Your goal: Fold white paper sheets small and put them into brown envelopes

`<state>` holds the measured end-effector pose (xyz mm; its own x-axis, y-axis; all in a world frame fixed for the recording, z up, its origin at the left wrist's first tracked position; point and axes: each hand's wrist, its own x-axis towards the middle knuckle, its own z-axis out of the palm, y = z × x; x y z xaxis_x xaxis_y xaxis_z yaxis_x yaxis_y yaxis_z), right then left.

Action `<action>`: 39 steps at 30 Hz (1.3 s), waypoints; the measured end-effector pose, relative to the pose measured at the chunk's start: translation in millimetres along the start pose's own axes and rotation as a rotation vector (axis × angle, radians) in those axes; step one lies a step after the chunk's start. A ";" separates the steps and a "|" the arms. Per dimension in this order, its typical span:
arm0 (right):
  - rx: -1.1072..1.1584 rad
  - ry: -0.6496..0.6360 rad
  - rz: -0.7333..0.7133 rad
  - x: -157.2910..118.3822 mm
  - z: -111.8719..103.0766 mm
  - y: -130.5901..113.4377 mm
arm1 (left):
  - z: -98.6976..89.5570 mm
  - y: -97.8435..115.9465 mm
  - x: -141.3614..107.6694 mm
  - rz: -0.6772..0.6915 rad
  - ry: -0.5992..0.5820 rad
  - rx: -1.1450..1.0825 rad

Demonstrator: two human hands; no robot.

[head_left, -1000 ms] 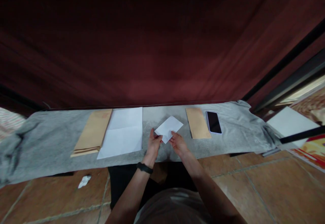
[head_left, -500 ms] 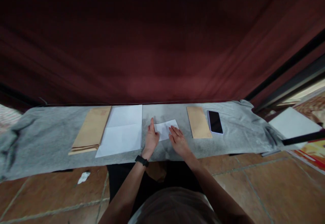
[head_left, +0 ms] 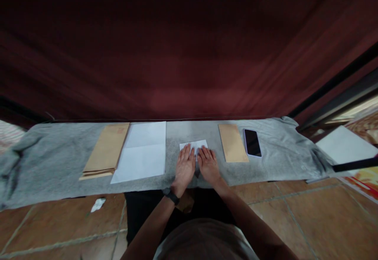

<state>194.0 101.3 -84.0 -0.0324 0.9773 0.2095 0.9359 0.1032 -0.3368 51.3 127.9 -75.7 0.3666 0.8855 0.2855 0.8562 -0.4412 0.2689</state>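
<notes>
A small folded white paper lies on the grey cloth in front of me, its lower part covered by my hands. My left hand, with a dark watch at the wrist, rests flat on the paper's left half, fingers stretched out. On the right half lies my right hand, also flat with fingers extended. The two hands are side by side, thumbs close together. Left of them is a stack of larger white sheets with a crease across. To the right sits a single brown envelope.
Several brown envelopes are stacked at the left, touching the white sheets. A phone lies right of the single envelope. Grey cloth covers the narrow bench. A dark red surface rises behind it. A white scrap is on the tiled floor.
My left hand has moved from the paper's left edge to the right, onto the paper, and now lies flat beside the right hand. The right hand has barely shifted.
</notes>
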 end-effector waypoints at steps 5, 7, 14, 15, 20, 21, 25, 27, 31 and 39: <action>0.038 -0.049 -0.108 26.4 -3.1 0.3 | 14.3 1.8 -8.3 0.010 -0.129 0.097; 0.021 -0.067 -0.148 33.0 0.7 1.0 | 15.4 0.1 -9.4 0.018 -0.140 0.125; -0.088 -0.008 -0.104 26.3 11.6 19.9 | 12.2 -4.8 -9.4 -0.082 -0.068 0.146; -0.096 -0.001 -0.093 24.6 12.3 22.3 | 12.4 -3.9 -7.6 -0.100 -0.062 0.149; -0.120 -0.005 -0.062 22.2 15.9 25.5 | 18.6 7.8 7.0 -0.080 -0.107 0.115; -0.120 -0.003 -0.063 22.4 16.4 25.2 | 20.2 9.7 9.5 -0.072 -0.120 0.103; -0.130 0.026 -0.071 22.2 17.0 24.1 | 24.0 7.0 12.8 -0.069 -0.125 0.097; -0.146 0.046 -0.066 21.5 17.2 23.6 | 23.8 0.4 10.7 -0.083 -0.114 0.109; -0.181 0.078 -0.036 20.6 17.9 22.4 | 20.3 -13.4 4.7 -0.119 -0.086 0.128; -0.208 0.085 -0.034 21.0 17.6 20.0 | 11.8 -11.1 0.4 -0.183 -0.091 0.162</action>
<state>205.9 127.1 -102.5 -0.0433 0.9539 0.2970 0.9872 0.0866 -0.1339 46.2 134.9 -89.4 0.2252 0.9612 0.1593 0.9558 -0.2497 0.1555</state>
